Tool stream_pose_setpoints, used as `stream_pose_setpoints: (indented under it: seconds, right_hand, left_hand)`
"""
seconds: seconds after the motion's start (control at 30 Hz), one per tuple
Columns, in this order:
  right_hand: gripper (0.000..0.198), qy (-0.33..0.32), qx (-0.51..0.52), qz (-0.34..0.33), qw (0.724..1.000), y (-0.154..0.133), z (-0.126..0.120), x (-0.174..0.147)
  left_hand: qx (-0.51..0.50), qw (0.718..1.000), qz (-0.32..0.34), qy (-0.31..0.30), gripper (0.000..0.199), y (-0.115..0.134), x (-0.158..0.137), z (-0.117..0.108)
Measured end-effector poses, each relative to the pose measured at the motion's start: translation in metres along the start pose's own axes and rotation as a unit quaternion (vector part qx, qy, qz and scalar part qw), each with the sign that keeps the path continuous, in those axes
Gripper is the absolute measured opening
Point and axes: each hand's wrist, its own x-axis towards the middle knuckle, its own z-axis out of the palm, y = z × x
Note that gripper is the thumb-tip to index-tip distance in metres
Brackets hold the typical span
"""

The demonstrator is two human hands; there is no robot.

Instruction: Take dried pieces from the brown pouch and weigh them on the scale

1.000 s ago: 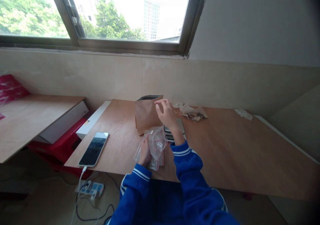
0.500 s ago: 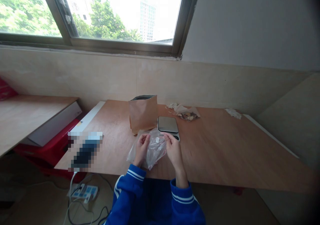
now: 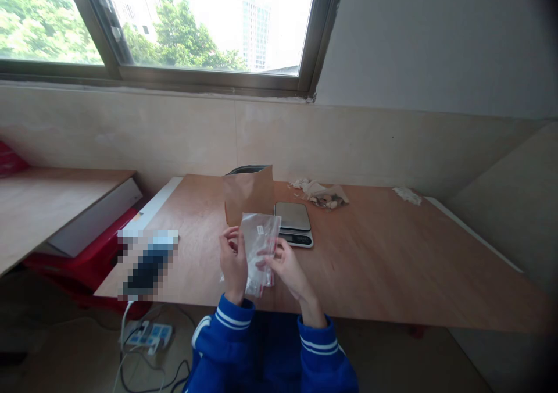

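Observation:
A clear plastic zip bag (image 3: 257, 239) with a small white label stands upright above the table's front part. My right hand (image 3: 283, 265) pinches its right edge, by the red zip strip. Beside the bag's left edge is my left hand (image 3: 234, 262), fingers loosely curled and apart; whether it touches the plastic is hard to see. More clear plastic (image 3: 253, 287) shows below the hands. Just behind the bag are a brown kraft paper pouch (image 3: 248, 192), open at the top, and a kitchen scale (image 3: 293, 216) with a metal plate and dark display.
At the back of the wooden table (image 3: 392, 259) lie a clear bag with dried pieces (image 3: 330, 200) and a crumpled whitish scrap (image 3: 407, 195). A blurred-out device (image 3: 150, 262) with a white cable rests at the left. A power strip (image 3: 150, 336) lies on the floor.
The crumpled plastic between my hands is now a flat, upright bag. My left hand has shifted left and loosened; my right hand has moved slightly left and down, uncovering the scale's display.

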Motion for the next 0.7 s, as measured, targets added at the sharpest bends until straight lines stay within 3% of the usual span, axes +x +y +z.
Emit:
stream_pose_setpoints:
  seconds: [0.17, 0.3, 0.4, 0.5, 0.6, 0.7]
  right_hand:
    - [0.056, -0.023, -0.015, 0.025, 0.999, 0.012, 0.002, 0.006]
    - [0.047, 0.054, -0.116, -0.002, 0.992, 0.028, -0.017, 0.016]
    - [0.035, 0.175, -0.234, -0.084, 0.953, 0.034, -0.050, 0.020]
    - [0.029, 0.269, -0.306, -0.143, 0.902, 0.034, -0.094, 0.031]
    - [0.025, 0.291, -0.339, -0.190, 0.874, 0.029, -0.139, 0.059]
    - [0.026, 0.337, -0.392, -0.212, 0.829, 0.020, -0.177, 0.101]
  left_hand:
    - [0.145, 0.989, 0.025, 0.012, 0.021, -0.003, 0.002, -0.018]
    - [0.223, 0.974, 0.007, -0.033, 0.027, -0.027, 0.004, -0.021]
    - [0.245, 0.965, 0.018, -0.088, 0.030, -0.046, 0.005, -0.021]
    - [0.301, 0.951, 0.034, -0.066, 0.034, -0.048, 0.002, -0.017]
    - [0.331, 0.941, 0.046, -0.055, 0.042, -0.038, -0.007, -0.007]
    - [0.351, 0.928, 0.083, -0.099, 0.044, -0.040, -0.020, 0.009]
